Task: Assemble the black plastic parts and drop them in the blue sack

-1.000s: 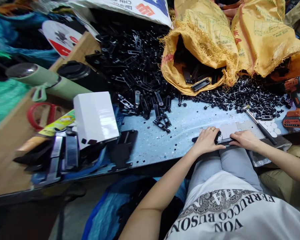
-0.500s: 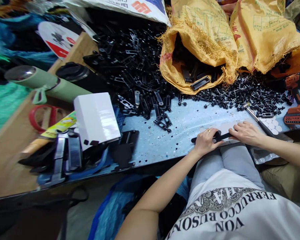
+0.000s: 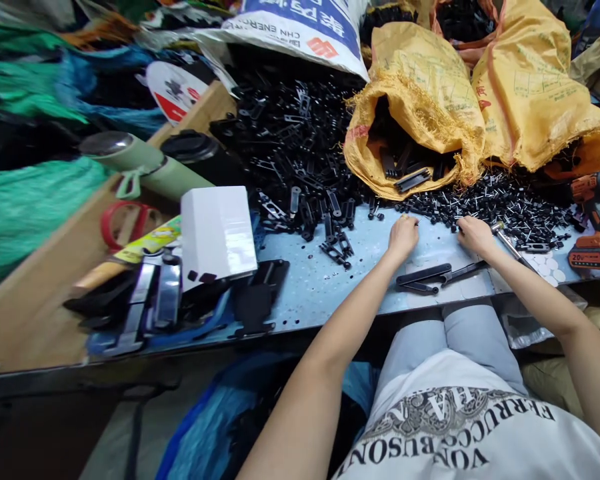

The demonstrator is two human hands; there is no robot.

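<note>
Black hinged bracket (image 3: 425,275) (ref. pt.) lies on blue tabletop (image 3: 300,283) nr front edge; surface scuffed, speckled dark. Just behind bracket: L hand (image 3: 404,237) and R hand (image 3: 475,235), apart, fingers curled; can't tell if either grips anything. Farther behind bracket: pin pile (image 3: 505,200), yellow sack (image 3: 425,87) w/ open mouth. R of bracket: hammer (image 3: 507,242), white discs (image 3: 547,265), drill (image 3: 596,247). L of bracket: heap of black parts (image 3: 300,153), white box (image 3: 220,230), green bottle (image 3: 147,163), wood board (image 3: 40,307).
</note>
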